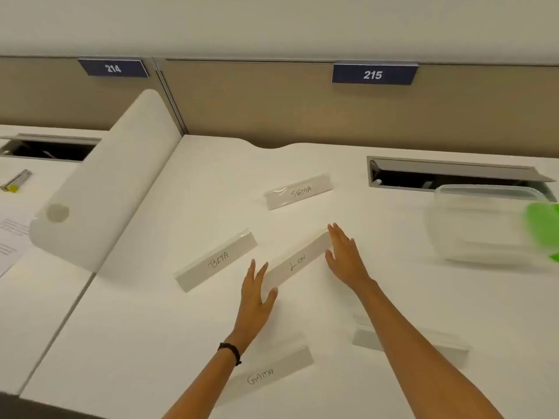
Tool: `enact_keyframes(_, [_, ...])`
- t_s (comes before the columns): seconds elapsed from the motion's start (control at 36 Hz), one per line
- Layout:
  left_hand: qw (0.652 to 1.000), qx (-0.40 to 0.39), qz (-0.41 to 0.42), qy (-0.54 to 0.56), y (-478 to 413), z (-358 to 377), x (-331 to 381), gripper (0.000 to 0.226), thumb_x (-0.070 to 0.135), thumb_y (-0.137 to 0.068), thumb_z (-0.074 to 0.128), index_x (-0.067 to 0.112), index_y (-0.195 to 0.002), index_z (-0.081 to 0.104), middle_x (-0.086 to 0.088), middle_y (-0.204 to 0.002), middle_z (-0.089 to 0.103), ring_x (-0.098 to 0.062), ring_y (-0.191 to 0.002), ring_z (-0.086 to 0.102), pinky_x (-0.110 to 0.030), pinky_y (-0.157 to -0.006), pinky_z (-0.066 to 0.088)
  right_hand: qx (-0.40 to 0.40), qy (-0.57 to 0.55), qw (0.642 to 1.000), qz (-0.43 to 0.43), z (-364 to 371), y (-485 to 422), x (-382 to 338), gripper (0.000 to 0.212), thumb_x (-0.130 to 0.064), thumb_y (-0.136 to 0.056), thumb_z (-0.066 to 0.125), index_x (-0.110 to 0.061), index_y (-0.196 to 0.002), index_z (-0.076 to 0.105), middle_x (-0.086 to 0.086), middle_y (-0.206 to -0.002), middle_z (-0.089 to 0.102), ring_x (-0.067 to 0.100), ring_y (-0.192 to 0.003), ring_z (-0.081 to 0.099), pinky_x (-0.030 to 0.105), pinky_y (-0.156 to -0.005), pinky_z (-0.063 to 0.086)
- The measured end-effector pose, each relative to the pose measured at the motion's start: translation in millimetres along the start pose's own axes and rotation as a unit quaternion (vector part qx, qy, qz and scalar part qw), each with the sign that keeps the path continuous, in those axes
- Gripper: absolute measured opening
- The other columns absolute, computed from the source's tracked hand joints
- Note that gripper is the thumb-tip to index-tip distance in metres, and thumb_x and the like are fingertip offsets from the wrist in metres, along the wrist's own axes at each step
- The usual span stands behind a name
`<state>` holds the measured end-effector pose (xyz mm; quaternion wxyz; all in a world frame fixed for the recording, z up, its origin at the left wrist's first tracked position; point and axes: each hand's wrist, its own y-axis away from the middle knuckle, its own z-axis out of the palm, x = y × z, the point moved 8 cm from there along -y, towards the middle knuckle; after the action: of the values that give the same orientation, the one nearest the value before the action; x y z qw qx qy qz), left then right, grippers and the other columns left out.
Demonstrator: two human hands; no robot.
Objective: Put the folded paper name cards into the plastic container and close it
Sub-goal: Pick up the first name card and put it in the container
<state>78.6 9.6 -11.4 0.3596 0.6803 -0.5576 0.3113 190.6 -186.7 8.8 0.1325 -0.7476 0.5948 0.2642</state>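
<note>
Several folded name cards stand on the white desk. The LION card lies in the middle, with my left hand flat against its near end and my right hand flat against its far end. Both hands have straight, spread fingers that touch the card's ends. The BETA card stands to the left, the SIGMA card further back, and the GAMA card near me under my left forearm. Another card is partly hidden by my right forearm. The clear plastic container stands at the right, its green lid at the frame edge.
A white curved divider separates this desk from the left one, where papers and a marker lie. An open cable tray sits behind the container. Beige partition panels carry labels 214 and 215.
</note>
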Motion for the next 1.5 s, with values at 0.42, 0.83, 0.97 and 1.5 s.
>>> enact_keyframes(0.42, [0.995,-0.040,-0.050,0.075,2.3,12.9,4.2,0.070,0.024,-0.095,0.049,0.035,-0.146,0.001,0.003,-0.158,-0.012,-0.018,-0.146,-0.001,-0.037,-0.117,0.010,0.011,-0.129,0.988,0.088,7.2,-11.0,-5.2,0.056,-0.011,-0.096,0.043,-0.007,-0.146,0.019,0.010,-0.153,0.027,0.025,-0.141,0.027,0.048,-0.118,0.017])
enact_keyframes(0.83, [0.956,0.047,-0.116,0.266,2.9,24.0,21.2,0.071,0.018,-0.095,0.049,0.042,-0.145,0.004,0.015,-0.156,-0.013,-0.004,-0.144,-0.004,-0.033,-0.115,0.012,0.088,-0.187,0.968,0.145,-3.9,-4.4,-5.2,0.046,-0.005,-0.092,0.042,-0.011,-0.138,0.039,0.011,-0.138,0.047,0.027,-0.128,0.043,0.042,-0.109,0.038])
enact_keyframes(0.97, [0.958,0.055,-0.106,0.259,-1.0,26.2,25.4,0.070,0.018,-0.095,0.048,0.043,-0.144,0.005,0.015,-0.157,-0.011,-0.006,-0.145,-0.003,-0.033,-0.114,0.011,0.097,-0.186,0.967,0.146,-16.4,1.0,-3.0,0.044,-0.005,-0.093,0.042,-0.011,-0.137,0.041,0.010,-0.137,0.049,0.026,-0.129,0.043,0.040,-0.109,0.038])
enact_keyframes(1.5, [0.959,0.122,-0.104,0.233,-5.9,49.2,67.9,0.066,0.014,-0.094,0.050,0.036,-0.145,0.014,0.008,-0.158,-0.001,-0.012,-0.145,0.005,-0.025,-0.104,0.016,0.149,-0.224,0.949,0.167,-75.9,37.9,15.3,0.041,-0.004,-0.093,0.041,-0.011,-0.133,0.045,0.010,-0.132,0.053,0.029,-0.122,0.049,0.043,-0.103,0.045])
